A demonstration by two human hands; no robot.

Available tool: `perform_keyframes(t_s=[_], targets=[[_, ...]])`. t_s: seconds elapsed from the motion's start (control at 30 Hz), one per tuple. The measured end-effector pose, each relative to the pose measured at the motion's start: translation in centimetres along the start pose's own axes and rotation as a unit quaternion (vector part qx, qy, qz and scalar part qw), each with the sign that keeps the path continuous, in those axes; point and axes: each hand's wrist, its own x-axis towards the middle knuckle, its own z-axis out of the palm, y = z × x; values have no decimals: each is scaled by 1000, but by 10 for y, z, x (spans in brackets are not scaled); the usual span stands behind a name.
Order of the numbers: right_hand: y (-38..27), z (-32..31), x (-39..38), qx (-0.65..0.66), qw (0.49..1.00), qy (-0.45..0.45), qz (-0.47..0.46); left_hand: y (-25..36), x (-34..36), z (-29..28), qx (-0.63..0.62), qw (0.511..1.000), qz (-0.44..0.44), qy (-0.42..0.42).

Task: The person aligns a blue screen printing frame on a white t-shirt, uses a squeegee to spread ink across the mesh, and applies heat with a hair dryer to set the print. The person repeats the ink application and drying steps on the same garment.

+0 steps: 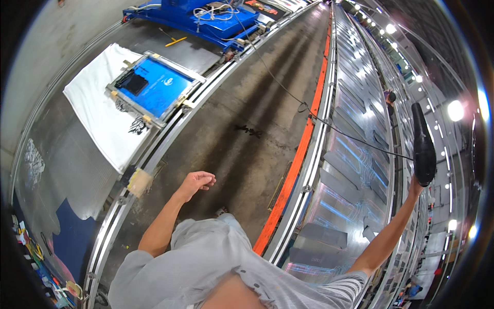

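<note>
Raised at the far right is my right hand (418, 184), its fingers closed round the lower end of a long black corded device (423, 139) shaped like a hair dryer. My left hand (198, 183) hangs over the aisle with its fingers loosely curled together, and nothing shows in them. Beyond it, on the left table, a framed printing screen (167, 85) with blue mesh and a dark ink patch rests on white fabric (98, 98). Black printed marks show on the fabric beside the frame. The device's cord (355, 137) stretches leftward across the right table and the aisle.
Metal rails (206, 85) edge the left table (56, 154), which carries a blue wheeled machine (206, 23) and a yellow-handled tool (176, 41). An orange strip (296, 170) borders the right table, where grey flat panels (321, 237) lie in rows. Another person (390, 99) stands farther off.
</note>
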Motion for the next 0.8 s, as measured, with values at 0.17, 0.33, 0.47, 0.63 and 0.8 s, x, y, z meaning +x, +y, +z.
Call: perform_keyframes(t_s=[0.17, 0.33, 0.47, 0.63, 0.8], targets=[[5, 37, 41, 33, 999, -1, 7, 23, 116, 41, -48, 998, -16, 43], [-2, 53, 52, 65, 998, 4, 17, 68, 265, 60, -96, 994, -14, 50], [-40, 77, 38, 103, 994, 8, 30, 105, 419, 81, -87, 995, -25, 50], [-127, 133, 5, 160, 986, -12, 55, 141, 617, 147, -93, 987, -58, 119], [-211, 173, -21, 219, 972, -69, 59, 179, 710, 196, -336, 941, -33, 24]])
